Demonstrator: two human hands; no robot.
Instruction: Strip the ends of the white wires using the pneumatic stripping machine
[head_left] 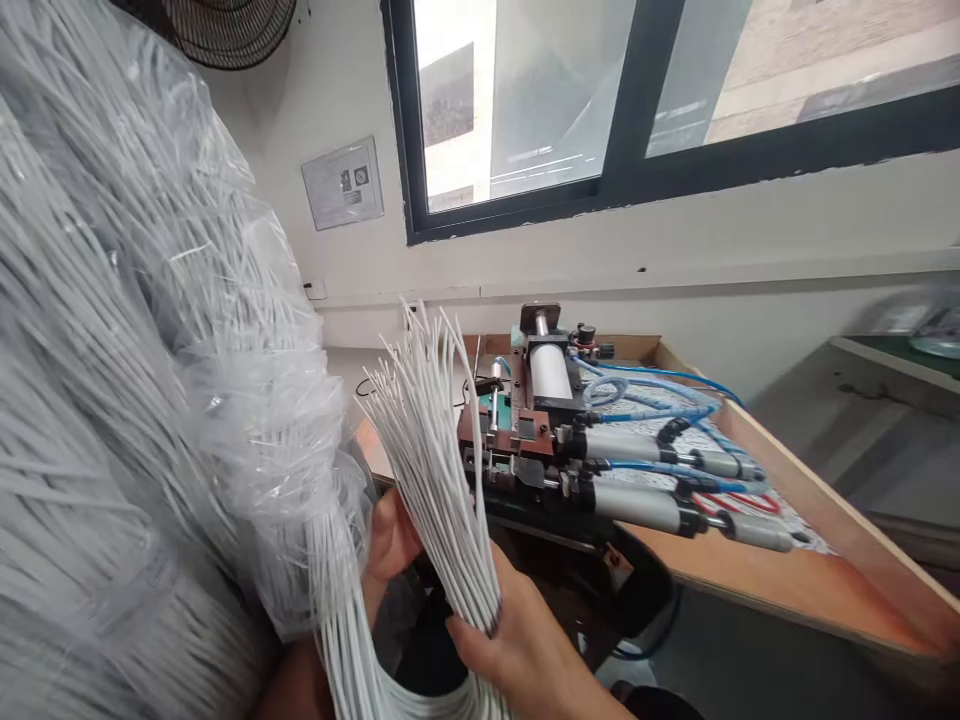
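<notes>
A bundle of thin white wires point(442, 480) rises upright in front of me, its loose ends fanned out at the top. My right hand point(525, 640) is closed around the lower part of this bundle, with the thumb across its front. Below that grip the wires bend in a curve towards the left. My left hand point(390, 545) is just left of the bundle and partly behind it; the wires hide its fingertips, so I cannot tell whether it grips them. Close to its wrist hangs a thick hank of white wires wrapped in clear plastic point(277, 430).
A pneumatic machine point(551, 370) with silver cylinders and blue hoses stands on a wooden-edged bench point(810, 590). More white wires point(60, 400) fill the left side. Behind are a window point(517, 100), a wall notice point(343, 185) and a fan point(229, 30). A shelf point(900, 360) is at the right.
</notes>
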